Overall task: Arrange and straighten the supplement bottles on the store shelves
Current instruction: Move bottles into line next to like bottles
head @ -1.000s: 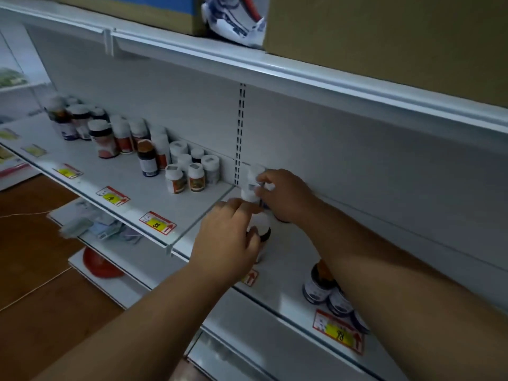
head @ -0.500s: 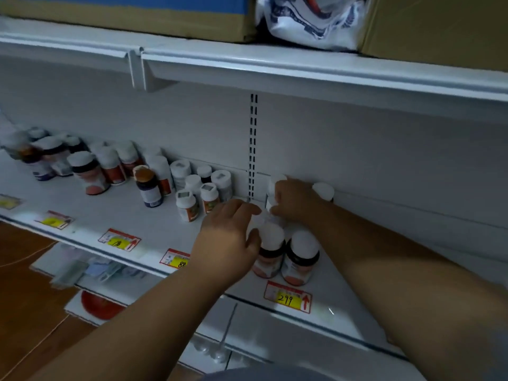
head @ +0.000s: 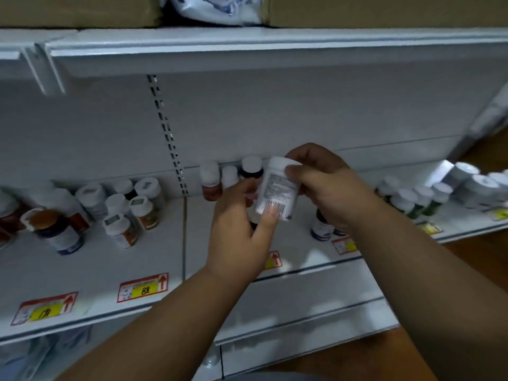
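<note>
A white supplement bottle (head: 277, 188) with a barcode label is lifted off the white shelf (head: 154, 259), tilted, label side toward me. My right hand (head: 327, 185) grips its cap and upper body. My left hand (head: 242, 229) holds its lower end, thumb on the barcode. Behind the hands, three bottles (head: 229, 176) stand against the back wall. A blue-labelled bottle (head: 320, 228) stands under my right wrist, partly hidden. A cluster of bottles (head: 121, 210) stands on the shelf to the left, some leaning.
More white-capped bottles (head: 423, 196) crowd the shelf at the right. Price tags (head: 143, 287) line the shelf's front edge. An upper shelf (head: 247, 50) with cardboard boxes overhangs. A lower shelf (head: 302, 320) juts out below; brown floor shows at the right.
Both hands left the bottles standing on the shelf and now hold one white bottle raised between them. The camera view shifted right, bringing the right-hand bottle group into sight.
</note>
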Available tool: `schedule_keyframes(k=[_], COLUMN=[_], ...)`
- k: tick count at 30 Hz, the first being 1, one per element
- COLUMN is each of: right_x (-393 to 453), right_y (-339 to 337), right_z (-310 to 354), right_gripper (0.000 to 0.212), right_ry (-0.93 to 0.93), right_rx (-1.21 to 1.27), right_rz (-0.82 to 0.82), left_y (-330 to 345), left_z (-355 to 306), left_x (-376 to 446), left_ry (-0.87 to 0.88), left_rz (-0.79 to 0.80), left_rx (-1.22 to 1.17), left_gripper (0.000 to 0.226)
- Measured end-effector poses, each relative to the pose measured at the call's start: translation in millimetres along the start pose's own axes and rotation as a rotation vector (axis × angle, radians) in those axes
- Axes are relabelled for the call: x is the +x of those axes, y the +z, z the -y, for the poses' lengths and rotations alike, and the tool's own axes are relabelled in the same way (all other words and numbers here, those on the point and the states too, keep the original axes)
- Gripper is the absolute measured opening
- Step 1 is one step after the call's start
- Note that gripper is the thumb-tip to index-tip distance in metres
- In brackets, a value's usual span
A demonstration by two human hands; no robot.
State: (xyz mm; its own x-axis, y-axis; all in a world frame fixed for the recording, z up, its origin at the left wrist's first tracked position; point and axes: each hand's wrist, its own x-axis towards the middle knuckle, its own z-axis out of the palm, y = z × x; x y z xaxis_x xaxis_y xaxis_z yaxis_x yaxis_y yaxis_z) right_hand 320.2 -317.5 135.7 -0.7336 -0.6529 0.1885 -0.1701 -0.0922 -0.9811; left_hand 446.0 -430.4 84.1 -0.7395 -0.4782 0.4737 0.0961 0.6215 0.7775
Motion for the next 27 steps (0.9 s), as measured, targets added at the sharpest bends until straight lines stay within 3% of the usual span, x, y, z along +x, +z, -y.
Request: schedule_keyframes(k=[5, 13, 17, 22, 27], right_x=[-41.9, -117.4, -150.8, -163.7, -136.9], right_y=[-63.6, -199.6, -292.4, -389.0, -451.3], right_z=[15.1, 19.9, 18.1, 8.9, -12.3], right_gripper=[0.033, 0.047, 0.028, 0.053, 0.04], right_ry=[0.104, 0.211, 0.207, 0.303, 0.282], right_rx=[-0.074, 0.254, 0.252, 0.222, 0.044], right_rz=[-0.146, -0.346, -0.373, -0.412, -0.393], left_y=[57.3, 191.3, 285.7, 371.7, 422.9], left_z=[-28.7, -102.5, -157.0, -195.6, -189.6], left_x=[-9.8, -35.1, -59.1, -63.9, -31.8], left_ry=[0.101, 0.144, 0.117, 0.074, 0.041], left_rz=[0.129, 0.272, 0.317, 0.338, 0.296], left_rx=[-0.085, -0.232, -0.243, -0.236, -0.071], left_gripper=[0.076, 0.072, 0.067, 0.061, 0.054])
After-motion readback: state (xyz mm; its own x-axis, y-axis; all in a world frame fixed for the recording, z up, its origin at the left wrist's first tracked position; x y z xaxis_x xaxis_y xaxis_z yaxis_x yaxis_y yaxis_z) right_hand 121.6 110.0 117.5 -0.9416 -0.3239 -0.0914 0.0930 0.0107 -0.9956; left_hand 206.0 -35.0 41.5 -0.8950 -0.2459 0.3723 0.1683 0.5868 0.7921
